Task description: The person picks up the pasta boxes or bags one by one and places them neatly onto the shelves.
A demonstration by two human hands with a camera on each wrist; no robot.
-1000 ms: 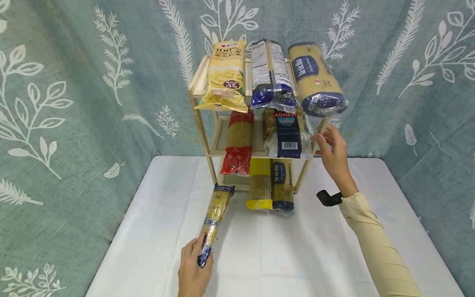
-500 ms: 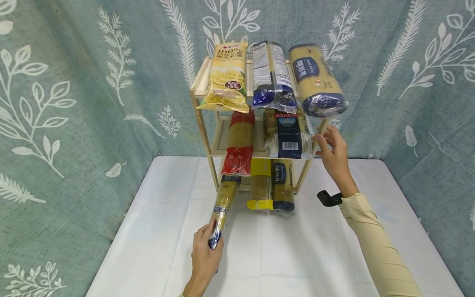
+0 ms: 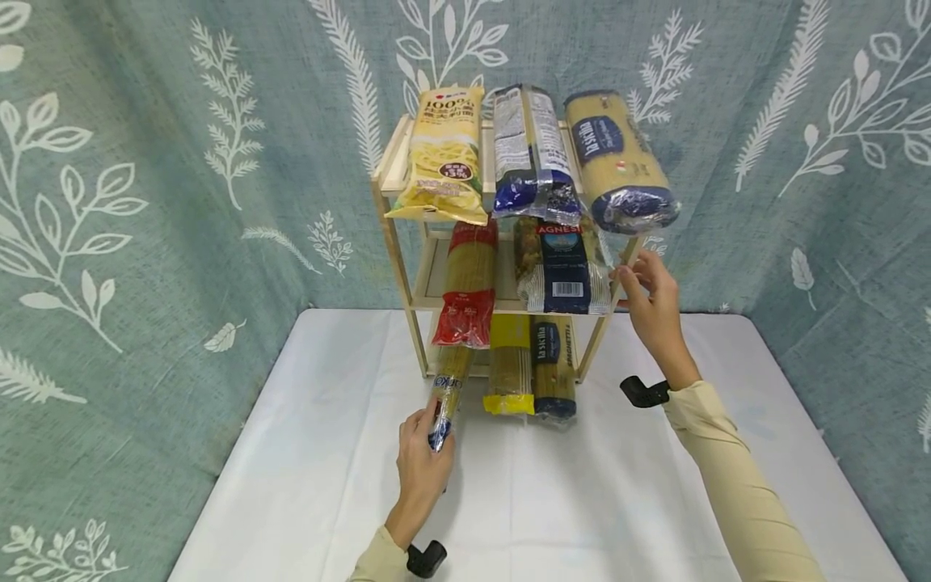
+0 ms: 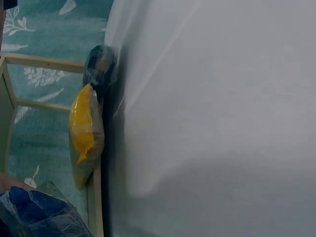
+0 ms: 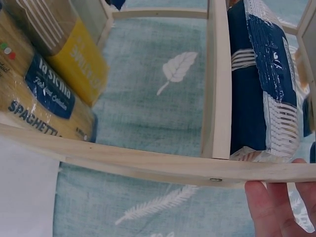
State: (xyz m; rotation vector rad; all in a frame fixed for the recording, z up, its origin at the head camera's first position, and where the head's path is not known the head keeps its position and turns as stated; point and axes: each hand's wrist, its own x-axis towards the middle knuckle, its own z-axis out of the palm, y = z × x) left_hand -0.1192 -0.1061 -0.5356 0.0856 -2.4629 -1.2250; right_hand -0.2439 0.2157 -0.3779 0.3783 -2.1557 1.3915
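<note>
My left hand [image 3: 424, 462] grips the near end of a clear spaghetti pack [image 3: 451, 373] with blue ends. Its far end is hidden under a red noodle pack [image 3: 469, 279], at the left of the bottom tier. In the left wrist view the blue wrapper end [image 4: 37, 215] fills the lower left corner. My right hand [image 3: 656, 303] holds the right front post of the wooden shelf [image 3: 598, 343], at middle-tier height. In the right wrist view its fingertips [image 5: 259, 195] touch the pale wood; the thumb's hold is partly hidden.
On the bottom tier lie a yellow-banded pasta pack [image 3: 511, 364] and a blue-labelled spaghetti pack [image 3: 554, 364]. An Agnesi bag [image 3: 563, 267] shares the middle tier with the red pack. Up top are a yellow bag [image 3: 444, 153], a blue-white bag [image 3: 534, 149] and another blue-ended pack [image 3: 618, 158].
My left hand has moved forward and to the right, sliding the spaghetti pack from in front of the shelf into the bottom tier's left side. The right hand stays on the post.
</note>
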